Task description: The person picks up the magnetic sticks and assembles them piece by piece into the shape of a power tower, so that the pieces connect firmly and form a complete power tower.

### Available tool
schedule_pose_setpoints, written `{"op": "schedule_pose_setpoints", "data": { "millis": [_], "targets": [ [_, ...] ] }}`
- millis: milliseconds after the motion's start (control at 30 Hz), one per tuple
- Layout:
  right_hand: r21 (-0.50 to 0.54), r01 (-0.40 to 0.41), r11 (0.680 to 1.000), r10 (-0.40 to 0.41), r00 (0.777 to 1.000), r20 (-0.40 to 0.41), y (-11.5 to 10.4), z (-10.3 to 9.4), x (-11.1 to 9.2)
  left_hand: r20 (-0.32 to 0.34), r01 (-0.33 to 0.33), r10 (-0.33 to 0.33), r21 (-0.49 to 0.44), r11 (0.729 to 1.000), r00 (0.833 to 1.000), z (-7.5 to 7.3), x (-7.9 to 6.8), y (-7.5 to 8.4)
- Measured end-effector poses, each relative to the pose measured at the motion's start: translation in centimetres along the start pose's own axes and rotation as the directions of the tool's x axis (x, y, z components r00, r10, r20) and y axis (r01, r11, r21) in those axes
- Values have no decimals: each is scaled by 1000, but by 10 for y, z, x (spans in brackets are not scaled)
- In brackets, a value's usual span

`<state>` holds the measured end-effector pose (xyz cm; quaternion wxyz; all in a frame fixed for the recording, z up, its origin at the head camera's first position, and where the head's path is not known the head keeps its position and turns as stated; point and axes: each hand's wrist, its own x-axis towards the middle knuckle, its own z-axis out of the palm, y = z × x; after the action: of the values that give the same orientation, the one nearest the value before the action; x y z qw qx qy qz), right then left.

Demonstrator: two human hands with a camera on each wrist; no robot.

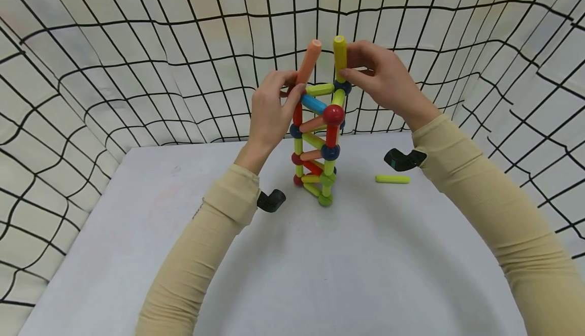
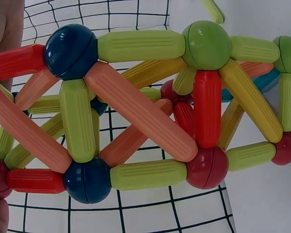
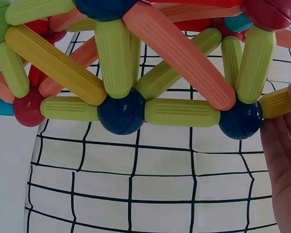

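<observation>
A tall tower of magnetic sticks and balls [image 1: 330, 152] stands upright on the table, built from green, red, salmon, yellow and blue sticks. My left hand [image 1: 271, 110] pinches the lower part of a salmon stick [image 1: 310, 59] that leans up from the tower's top left corner; thumb and fingers hide the joint there. At the top right, my right hand [image 1: 384, 77] pinches a yellow stick [image 1: 340, 54] between thumb and fingers. That stick rises from a dark blue ball [image 3: 240, 120], its lower end right at the ball. A red ball [image 1: 333, 115] tops the near corner.
One loose green stick [image 1: 392, 179] lies on the white table [image 1: 292, 265], right of the tower. Black netting [image 1: 205, 72] surrounds the table's back and sides, close behind the tower. Dark wrist mounts [image 1: 271, 201] stick out from both sleeves.
</observation>
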<state>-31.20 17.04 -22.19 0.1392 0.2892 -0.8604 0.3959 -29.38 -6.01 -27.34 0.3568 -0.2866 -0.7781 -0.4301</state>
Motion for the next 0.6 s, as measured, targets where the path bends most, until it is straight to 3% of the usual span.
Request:
{"op": "schedule_pose_setpoints", "data": {
  "millis": [267,400,500,600],
  "targets": [
    [-4,8,1000,-8,1000,12,2,1,-1,14,24,-24,-1,1000,1000,1,1,1],
    [24,-3,1000,3,1000,4,5,-1,-6,65,83,-80,-47,995,995,-2,-2,-5],
    [38,-44,998,45,999,-12,14,-4,-16,156,175,-154,-131,976,976,-6,-6,-12],
    [59,-105,993,107,994,-24,29,-4,-32,269,298,-229,-250,921,935,-10,-8,-18]
  ]
}}
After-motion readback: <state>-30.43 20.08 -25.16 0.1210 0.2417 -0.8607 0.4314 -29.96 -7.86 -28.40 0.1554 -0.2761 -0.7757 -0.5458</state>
